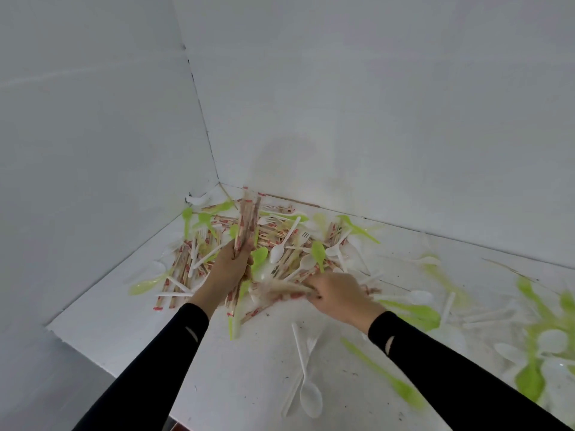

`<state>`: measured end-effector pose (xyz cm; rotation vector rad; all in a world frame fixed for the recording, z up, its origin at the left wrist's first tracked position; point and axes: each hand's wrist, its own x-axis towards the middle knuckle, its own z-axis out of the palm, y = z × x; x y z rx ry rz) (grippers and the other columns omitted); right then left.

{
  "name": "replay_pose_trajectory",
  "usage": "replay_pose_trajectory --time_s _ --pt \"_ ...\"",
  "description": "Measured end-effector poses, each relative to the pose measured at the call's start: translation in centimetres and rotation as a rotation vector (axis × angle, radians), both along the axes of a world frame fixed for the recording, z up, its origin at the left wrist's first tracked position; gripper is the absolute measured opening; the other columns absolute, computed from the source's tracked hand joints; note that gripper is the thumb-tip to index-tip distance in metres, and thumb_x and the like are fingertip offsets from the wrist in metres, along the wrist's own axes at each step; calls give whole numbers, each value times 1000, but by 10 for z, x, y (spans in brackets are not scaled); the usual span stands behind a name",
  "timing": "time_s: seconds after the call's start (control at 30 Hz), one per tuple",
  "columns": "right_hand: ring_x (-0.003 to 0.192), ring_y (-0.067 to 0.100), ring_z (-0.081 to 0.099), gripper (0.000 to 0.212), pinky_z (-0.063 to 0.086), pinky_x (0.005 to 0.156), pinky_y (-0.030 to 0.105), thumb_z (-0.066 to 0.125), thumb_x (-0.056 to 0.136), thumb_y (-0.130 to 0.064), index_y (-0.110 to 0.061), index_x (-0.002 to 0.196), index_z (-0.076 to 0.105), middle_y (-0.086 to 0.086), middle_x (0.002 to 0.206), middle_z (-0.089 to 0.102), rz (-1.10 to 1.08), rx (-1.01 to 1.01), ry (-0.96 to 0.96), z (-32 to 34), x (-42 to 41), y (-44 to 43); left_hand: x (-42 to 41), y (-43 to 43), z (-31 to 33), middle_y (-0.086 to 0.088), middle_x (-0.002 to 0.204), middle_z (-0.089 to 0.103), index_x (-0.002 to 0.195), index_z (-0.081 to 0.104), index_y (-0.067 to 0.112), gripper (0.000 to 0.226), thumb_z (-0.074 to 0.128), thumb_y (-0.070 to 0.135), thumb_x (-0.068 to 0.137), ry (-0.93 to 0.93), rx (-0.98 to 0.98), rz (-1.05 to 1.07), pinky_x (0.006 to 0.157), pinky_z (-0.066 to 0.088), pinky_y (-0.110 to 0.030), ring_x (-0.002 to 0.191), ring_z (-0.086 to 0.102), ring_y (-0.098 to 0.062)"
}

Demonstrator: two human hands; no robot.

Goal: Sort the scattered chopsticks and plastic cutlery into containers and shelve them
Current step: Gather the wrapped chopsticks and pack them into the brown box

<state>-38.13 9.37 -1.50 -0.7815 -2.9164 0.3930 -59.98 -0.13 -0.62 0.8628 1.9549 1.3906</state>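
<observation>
Nearest, a white spoon lies alone on the white table. L hand grips an upright chopstick bundle; R hand is clamped on a 2nd, blurred bunch lying flat. Behind them, a mixed pile of wrapped chopsticks w/ green & white cutlery fills the corner by the walls.

The chopsticks sit in thin matt wrappers, apparently paper, printed red. The white spoons are smooth plastic, faintly glossy and translucent at the bowl. The green cutlery is translucent plastic with a light sheen. The work surface is white, matt and flecked with dark specks. The walls are white, matt and smooth. The sleeves are black matt cloth.
</observation>
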Motion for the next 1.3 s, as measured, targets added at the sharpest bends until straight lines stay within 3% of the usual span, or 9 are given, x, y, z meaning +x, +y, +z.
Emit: replay_pose_trajectory --time_s 0.1,0.23,0.4,0.53,0.8,1.0,1.1,1.2,1.3 --pt "82 26 58 35 29 57 30 47 98 -12 -21 128 61 0 125 54 203 243 -209 -18 -20 -7 -2 -8 -3 -2 57 43 75 44 13 39 67 41 90 114 -153 -50 47 39 -28 50 42 -19" --pt "48 21 35 48 24 50 33 55 86 2 -16 131 55 7 135 48 212 340 -279 -43 -40 -2 -2 -15 -11 0 56 64 78 60 8 32 71 36 88 190 -238 -175 41 40 -22 42 49 -10" --pt "50 21 48 27 30 52 30 71 71 -2 -14 95 65 5 101 57 237 418 -281 -50 -37 -4 3 -9 -24 5 67 71 83 73 19 14 73 32 86 286 -225 -224 53 44 -18 49 56 0" --pt "33 17 39 33 0 44 24 82 55 -9 -18 79 61 -2 72 54 239 458 -170 -56 -15 2 12 9 -30 2 75 71 90 73 21 11 76 29 84 361 -212 -258 56 43 -11 68 64 -8" --pt "65 23 56 21 47 53 34 37 84 -24 -24 104 43 1 84 61 142 110 200 -23 52 2 38 56 -49 -4 86 55 84 53 15 18 65 27 89 771 -461 -444 67 42 -31 80 55 -23" --pt "101 17 50 57 44 80 28 34 88 -20 -20 144 43 4 116 55 -113 4 330 -18 105 18 39 67 -32 -3 73 54 78 52 11 20 61 24 90 709 -563 -490 57 39 -29 72 57 -25" --pt "93 10 45 38 39 83 16 45 93 -13 -11 130 55 -2 105 46 -214 -56 446 -19 133 33 46 70 -4 4 66 52 78 58 15 25 62 34 94 627 -548 -535 49 33 -21 62 51 -14" --pt "79 22 52 8 41 68 32 51 99 -17 -15 97 59 -5 86 51 -391 -108 524 -12 156 43 55 69 28 8 63 58 81 71 19 33 60 48 93 555 -552 -609 54 36 -22 59 52 -10" --pt "82 16 53 22 45 70 32 51 99 -31 -20 93 68 -2 83 66 -542 -141 544 7 181 45 82 73 55 2 78 65 89 72 19 40 55 55 93 498 -510 -631 65 43 -25 72 60 -12"
